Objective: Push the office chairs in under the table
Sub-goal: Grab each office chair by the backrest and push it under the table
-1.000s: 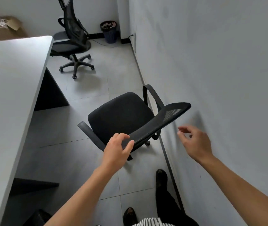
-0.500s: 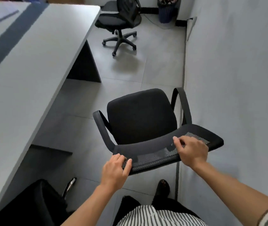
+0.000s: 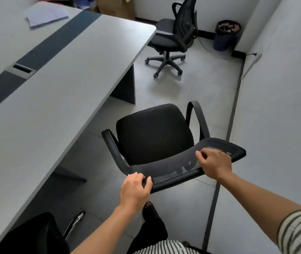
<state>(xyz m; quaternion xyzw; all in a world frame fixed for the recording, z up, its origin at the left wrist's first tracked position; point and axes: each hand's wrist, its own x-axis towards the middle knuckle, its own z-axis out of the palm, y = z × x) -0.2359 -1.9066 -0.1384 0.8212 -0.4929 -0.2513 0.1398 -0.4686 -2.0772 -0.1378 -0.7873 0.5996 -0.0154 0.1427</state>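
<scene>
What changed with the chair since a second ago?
The right grip, free in the air a second ago, came down and took hold of the backrest of the near chair. The left grip kept holding that backrest. The near chair is still out from the table; the far chair stayed by the bin.

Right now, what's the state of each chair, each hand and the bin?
near chair: out from the table, seat not under it
far chair: out past the table's end, untouched
left hand: grip on the left end of near chair's backrest
right hand: grip on backrest top, right part
bin: upright in the corner, rubbish inside
</scene>
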